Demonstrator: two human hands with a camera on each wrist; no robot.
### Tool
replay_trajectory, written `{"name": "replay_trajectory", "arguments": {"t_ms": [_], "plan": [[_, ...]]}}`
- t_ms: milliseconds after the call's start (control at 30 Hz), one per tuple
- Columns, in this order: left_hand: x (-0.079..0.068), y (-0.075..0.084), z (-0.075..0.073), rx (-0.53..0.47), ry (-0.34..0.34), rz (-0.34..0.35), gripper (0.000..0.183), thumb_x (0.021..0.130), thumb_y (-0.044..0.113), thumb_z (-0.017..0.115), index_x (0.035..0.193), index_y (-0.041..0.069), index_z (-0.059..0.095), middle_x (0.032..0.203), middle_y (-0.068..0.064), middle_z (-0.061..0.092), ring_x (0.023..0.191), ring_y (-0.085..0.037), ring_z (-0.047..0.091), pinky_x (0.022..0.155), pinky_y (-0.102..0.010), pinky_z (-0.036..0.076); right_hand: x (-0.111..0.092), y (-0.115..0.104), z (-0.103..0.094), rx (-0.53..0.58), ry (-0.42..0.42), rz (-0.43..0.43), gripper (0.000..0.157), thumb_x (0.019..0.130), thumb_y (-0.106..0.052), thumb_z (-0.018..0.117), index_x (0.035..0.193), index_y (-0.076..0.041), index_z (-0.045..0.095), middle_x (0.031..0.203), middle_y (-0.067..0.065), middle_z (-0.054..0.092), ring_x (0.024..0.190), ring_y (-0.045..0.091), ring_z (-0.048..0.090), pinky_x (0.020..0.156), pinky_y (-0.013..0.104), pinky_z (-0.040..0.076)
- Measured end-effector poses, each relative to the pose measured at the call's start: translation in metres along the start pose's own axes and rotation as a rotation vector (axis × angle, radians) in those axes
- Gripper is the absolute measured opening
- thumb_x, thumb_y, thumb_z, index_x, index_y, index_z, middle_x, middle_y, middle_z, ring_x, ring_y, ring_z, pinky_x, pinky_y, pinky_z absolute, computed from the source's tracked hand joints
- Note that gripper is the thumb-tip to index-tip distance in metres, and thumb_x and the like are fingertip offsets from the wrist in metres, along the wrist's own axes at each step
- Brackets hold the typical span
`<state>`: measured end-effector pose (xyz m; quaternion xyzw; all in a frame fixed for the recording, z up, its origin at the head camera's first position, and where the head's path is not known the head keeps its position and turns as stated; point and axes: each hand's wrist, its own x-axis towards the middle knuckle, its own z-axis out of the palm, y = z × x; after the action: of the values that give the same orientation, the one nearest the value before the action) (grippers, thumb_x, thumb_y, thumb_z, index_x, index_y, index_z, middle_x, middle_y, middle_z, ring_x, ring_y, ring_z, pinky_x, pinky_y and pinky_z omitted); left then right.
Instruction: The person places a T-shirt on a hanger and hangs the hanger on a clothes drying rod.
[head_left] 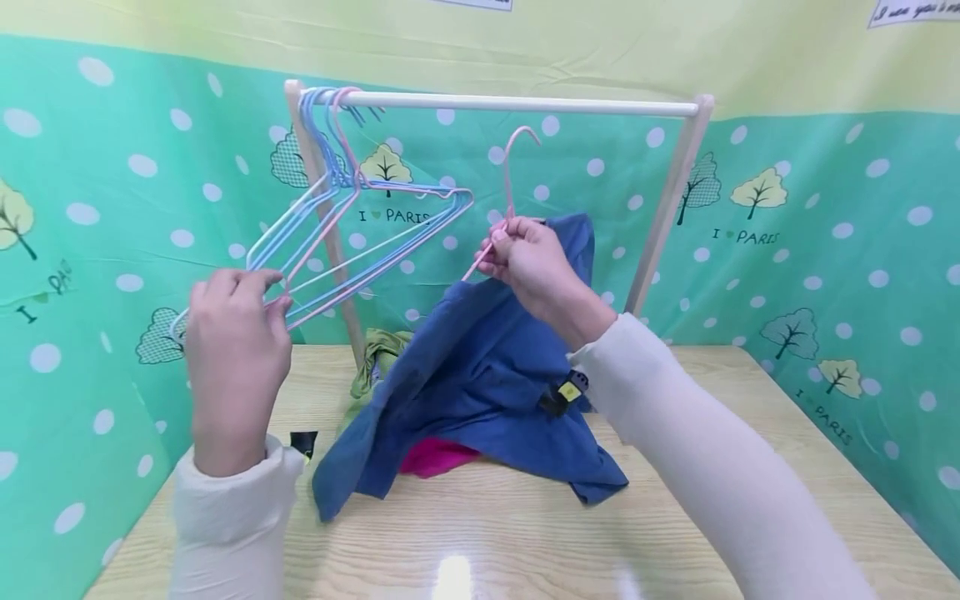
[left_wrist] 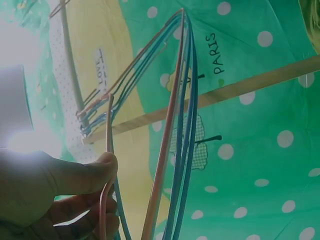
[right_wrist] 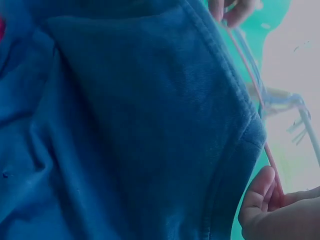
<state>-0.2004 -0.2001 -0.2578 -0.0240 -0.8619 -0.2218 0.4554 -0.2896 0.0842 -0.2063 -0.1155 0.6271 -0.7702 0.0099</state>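
My right hand (head_left: 536,262) pinches a pink wire hanger (head_left: 507,171) just below its hook, which points up beneath the rail. A blue garment (head_left: 480,358) hangs from this hanger, its lower part spread down onto the table; the right wrist view shows its stitched edge (right_wrist: 225,65) over the pink wire. To the left, several blue hangers (head_left: 327,162) and another pink hanger (head_left: 322,231) hang bunched on the rail. My left hand (head_left: 232,350) grips the lower left corner of this bunch, thumb against the pink wire in the left wrist view.
A white rail (head_left: 510,103) on wooden posts (head_left: 663,208) spans the back of the table (head_left: 465,542). Behind the blue garment lie a green cloth (head_left: 378,354) and a magenta cloth (head_left: 438,457). Polka-dot curtains (head_left: 847,275) surround the table.
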Motion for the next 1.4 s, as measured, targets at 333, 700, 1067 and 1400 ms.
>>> {"name": "replay_trajectory", "arguments": {"t_ms": [333, 700, 1067, 1400], "plan": [[0.001, -0.002, 0.003, 0.009, 0.007, -0.02, 0.028, 0.092, -0.008, 0.068, 0.12, -0.009, 0.067, 0.115, -0.031, 0.061, 0.101, -0.049, 0.049, 0.087, -0.059, 0.043, 0.006, -0.037, -0.024, -0.21, -0.014, 0.025, 0.016, 0.11, -0.008, 0.04, 0.104, 0.001, 0.051, 0.101, 0.012, 0.049, 0.086, 0.021, 0.057, 0.077, 0.026, 0.055], [0.0, -0.001, 0.005, 0.04, 0.021, -0.033, 0.027, 0.093, -0.008, 0.067, 0.12, -0.009, 0.067, 0.116, -0.031, 0.061, 0.1, -0.049, 0.049, 0.085, -0.06, 0.043, -0.01, -0.084, -0.053, -0.578, -0.027, 0.103, 0.017, 0.111, -0.008, 0.034, 0.115, 0.0, 0.049, 0.11, 0.011, 0.048, 0.089, 0.02, 0.056, 0.082, 0.028, 0.054], [0.001, -0.002, 0.007, 0.056, 0.034, -0.03, 0.031, 0.089, -0.013, 0.068, 0.12, -0.009, 0.068, 0.115, -0.032, 0.061, 0.099, -0.05, 0.05, 0.086, -0.061, 0.044, -0.008, -0.12, -0.089, -0.874, 0.027, 0.118, 0.034, 0.111, -0.012, 0.036, 0.138, 0.007, 0.046, 0.117, 0.014, 0.047, 0.092, 0.019, 0.055, 0.08, 0.027, 0.055], [-0.001, -0.003, 0.005, 0.044, 0.051, -0.029, 0.028, 0.089, -0.016, 0.064, 0.116, -0.009, 0.069, 0.113, -0.032, 0.062, 0.097, -0.05, 0.052, 0.084, -0.062, 0.046, -0.008, -0.134, -0.12, -1.191, 0.109, 0.074, 0.036, 0.102, -0.004, 0.043, 0.134, 0.007, 0.055, 0.127, 0.02, 0.053, 0.096, 0.029, 0.055, 0.072, 0.033, 0.055]]}}
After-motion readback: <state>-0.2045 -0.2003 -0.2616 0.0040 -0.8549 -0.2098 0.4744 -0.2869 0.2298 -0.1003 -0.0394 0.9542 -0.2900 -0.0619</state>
